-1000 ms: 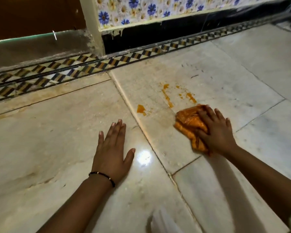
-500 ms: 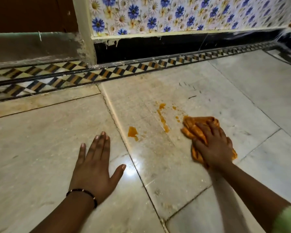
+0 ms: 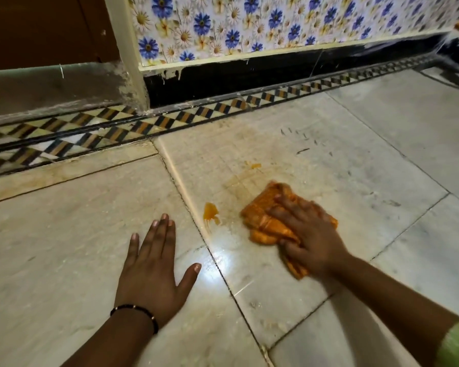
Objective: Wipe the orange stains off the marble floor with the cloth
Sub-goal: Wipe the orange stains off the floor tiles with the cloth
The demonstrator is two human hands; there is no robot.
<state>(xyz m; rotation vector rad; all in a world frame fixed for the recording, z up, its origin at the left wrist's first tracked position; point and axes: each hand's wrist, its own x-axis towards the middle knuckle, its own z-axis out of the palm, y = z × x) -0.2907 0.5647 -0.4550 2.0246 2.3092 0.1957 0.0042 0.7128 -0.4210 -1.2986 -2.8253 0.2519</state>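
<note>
Head view: my right hand (image 3: 312, 235) presses flat on the orange cloth (image 3: 269, 221), fingers spread to bear down on the marble floor (image 3: 355, 160). One stain (image 3: 210, 211) sits just left of it; a fainter smear (image 3: 253, 166) lies beyond. My left hand (image 3: 154, 271), open and empty, braces my weight.

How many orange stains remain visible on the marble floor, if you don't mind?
2: a blob left of the cloth, and a small spot with a faint smear beyond it. The cloth may hide more.

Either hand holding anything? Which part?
Right hand presses the orange cloth flat, fingers across its top, thumb at its near edge. Left hand holds nothing.
</note>
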